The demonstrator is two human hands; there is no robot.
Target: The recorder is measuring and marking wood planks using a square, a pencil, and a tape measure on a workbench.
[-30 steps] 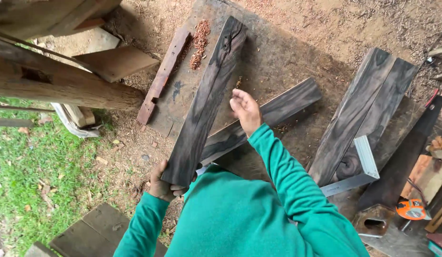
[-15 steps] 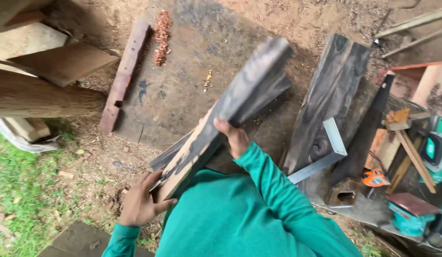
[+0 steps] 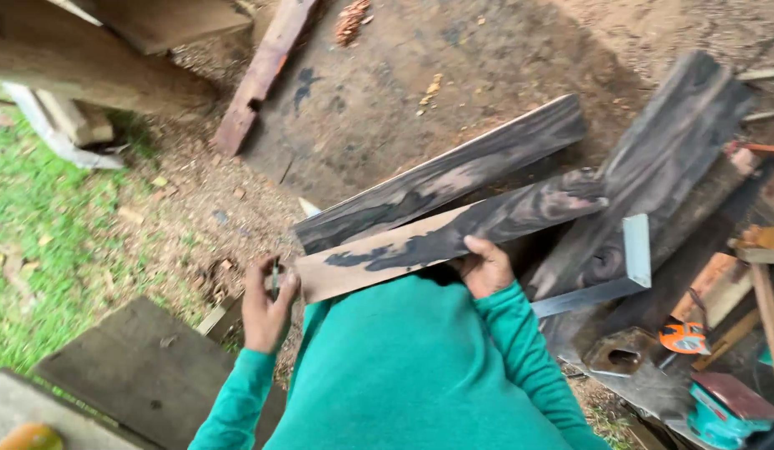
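Dark streaked plank [image 3: 454,237] off the ground, level at the chest. Right hand [image 3: 485,268] clamped on its lower edge; left hand [image 3: 269,300] grips its nine-o'clock end. Second dark plank [image 3: 441,175] lies at twelve o'clock, unlifted.

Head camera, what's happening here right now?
A person in a teal sleeve holds a dark streaked plank up off the dirt ground. The left hand steadies its pale cut end; the right hand grips its lower edge further along. A second dark plank lies just beyond it.

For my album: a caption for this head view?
Both hands, left and right, hold a dark streaked plank above the dirt ground.
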